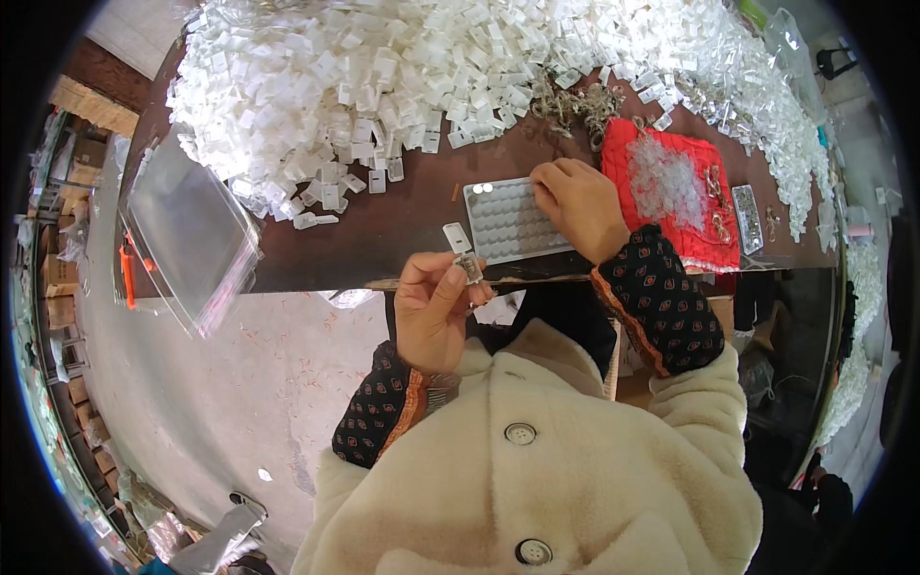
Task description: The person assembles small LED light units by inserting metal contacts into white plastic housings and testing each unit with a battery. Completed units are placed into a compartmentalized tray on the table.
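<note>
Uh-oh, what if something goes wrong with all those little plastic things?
The small clear case in the left hand is pinched in the fingertips near the edge of the table, so it might slip and fall.
The tray lies close to that edge too; a bump from the right hand could jog its little white pieces.
The clear plastic bags overhang the edge and might slide off.

Glare floods heaped white plastic pieces (374,81) at twelve o'clock; soft shadow dims the dimpled grey tray (510,228) at one; outer edges bend.
</note>
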A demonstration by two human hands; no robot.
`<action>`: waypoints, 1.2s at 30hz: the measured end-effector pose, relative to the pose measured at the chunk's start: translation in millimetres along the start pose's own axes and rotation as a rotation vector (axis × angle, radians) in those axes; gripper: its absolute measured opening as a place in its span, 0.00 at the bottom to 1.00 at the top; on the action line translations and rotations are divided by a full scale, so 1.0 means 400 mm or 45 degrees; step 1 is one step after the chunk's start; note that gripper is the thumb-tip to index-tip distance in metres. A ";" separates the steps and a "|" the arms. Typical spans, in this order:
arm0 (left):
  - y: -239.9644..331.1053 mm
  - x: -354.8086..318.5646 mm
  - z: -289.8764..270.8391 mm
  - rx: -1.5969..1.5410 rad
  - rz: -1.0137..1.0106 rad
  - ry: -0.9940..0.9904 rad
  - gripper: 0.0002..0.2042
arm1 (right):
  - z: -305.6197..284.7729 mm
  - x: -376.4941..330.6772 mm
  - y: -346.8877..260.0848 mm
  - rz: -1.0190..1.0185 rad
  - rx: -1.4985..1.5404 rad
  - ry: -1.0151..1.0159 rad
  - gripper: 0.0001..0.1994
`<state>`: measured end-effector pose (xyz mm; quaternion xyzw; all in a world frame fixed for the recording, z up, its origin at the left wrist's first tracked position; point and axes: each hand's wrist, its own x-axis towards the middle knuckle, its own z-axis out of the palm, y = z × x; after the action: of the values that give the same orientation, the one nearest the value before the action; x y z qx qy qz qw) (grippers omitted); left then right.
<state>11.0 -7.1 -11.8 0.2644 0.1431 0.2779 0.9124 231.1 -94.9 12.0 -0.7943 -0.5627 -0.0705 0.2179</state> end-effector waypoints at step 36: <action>-0.009 0.001 -0.010 -0.009 -0.032 0.026 0.07 | -0.005 -0.028 -0.049 -0.117 0.208 0.001 0.06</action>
<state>11.0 -7.7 -17.3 0.2564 0.1547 0.2697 0.9152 209.3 -100.0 14.8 -0.7471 -0.6024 -0.0346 0.2789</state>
